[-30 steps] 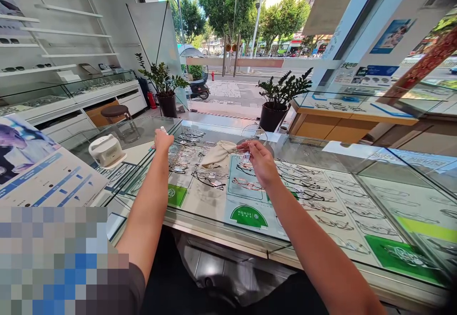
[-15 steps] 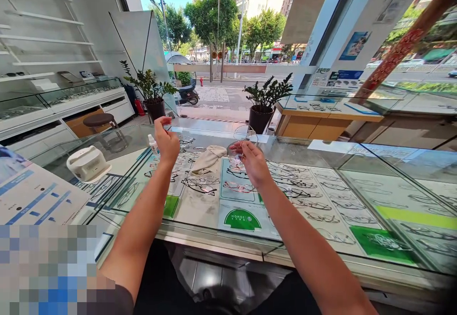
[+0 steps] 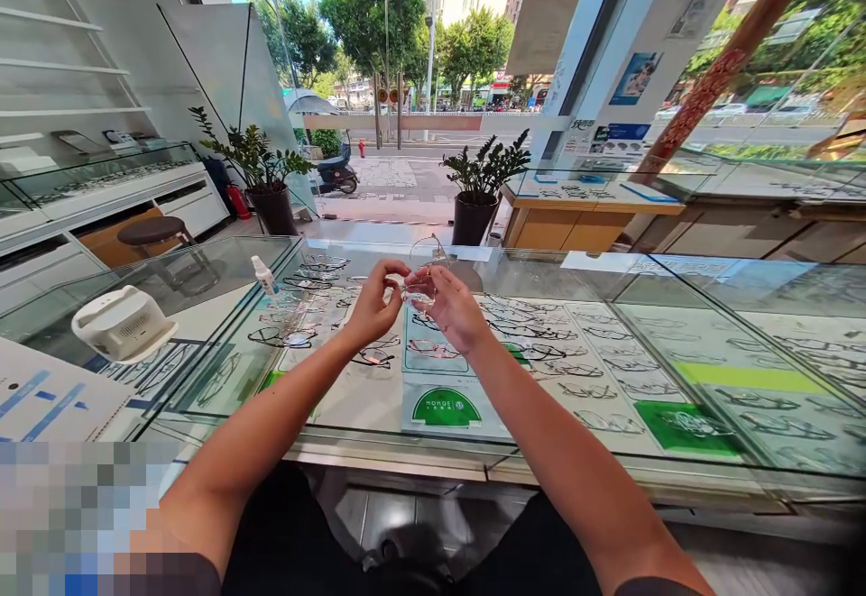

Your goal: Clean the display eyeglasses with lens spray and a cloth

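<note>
My right hand (image 3: 455,309) holds a pair of thin-rimmed eyeglasses (image 3: 428,240) above the glass counter, fingers closed on the frame. Beside it, my left hand (image 3: 375,306) has its thumb and fingers bent in a pinch at the near part of the same eyeglasses. Fingertips of both hands nearly meet, and they hide part of the frame. The beige cloth on the counter is hidden behind my left hand. Beneath the hands, several rows of eyeglasses show in the glass display counter (image 3: 379,438), among them a red-rimmed pair (image 3: 433,348).
A small white spray bottle (image 3: 265,276) stands to the left on the counter. Further left sits a white device (image 3: 124,324). Two potted plants (image 3: 474,217) (image 3: 271,208) stand beyond the counter, near the glass door. A round stool (image 3: 152,231) is at the far left.
My left hand has come down and to the right, from raised and apart to meeting the eyeglasses in my right hand. The view has shifted slightly to the right.
</note>
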